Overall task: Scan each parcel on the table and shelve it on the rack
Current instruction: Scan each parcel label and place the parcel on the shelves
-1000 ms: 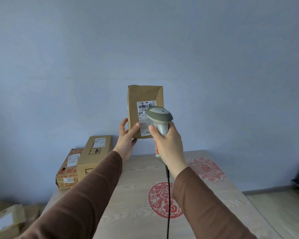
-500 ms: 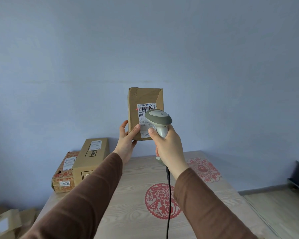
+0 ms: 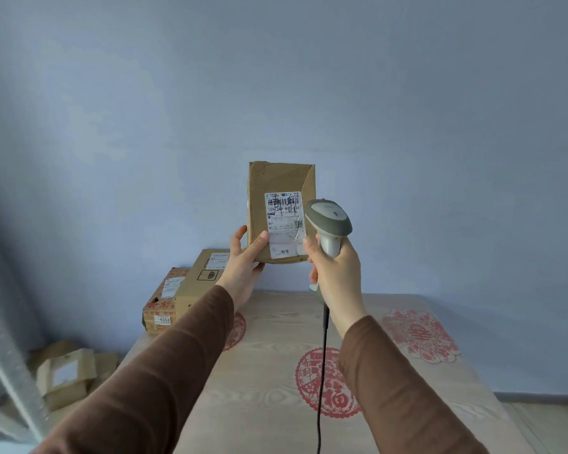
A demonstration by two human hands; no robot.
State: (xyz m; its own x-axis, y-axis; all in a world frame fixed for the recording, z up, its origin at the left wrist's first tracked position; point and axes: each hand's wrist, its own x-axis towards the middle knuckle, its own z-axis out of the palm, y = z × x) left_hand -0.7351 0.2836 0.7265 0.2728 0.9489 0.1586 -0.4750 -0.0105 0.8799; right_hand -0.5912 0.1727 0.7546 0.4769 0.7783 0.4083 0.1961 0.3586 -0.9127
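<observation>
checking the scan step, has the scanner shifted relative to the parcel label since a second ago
Yes. The scanner has slid right off the label of the held parcel; it covered the label's lower right before, and the barcode now shows clear.

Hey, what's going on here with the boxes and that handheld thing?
A person is scanning parcels. The left hand holds a brown parcel upright, label facing them, while the right hand grips a corded scanner aimed at the label. Two more boxes wait at the table's far left corner.
</observation>
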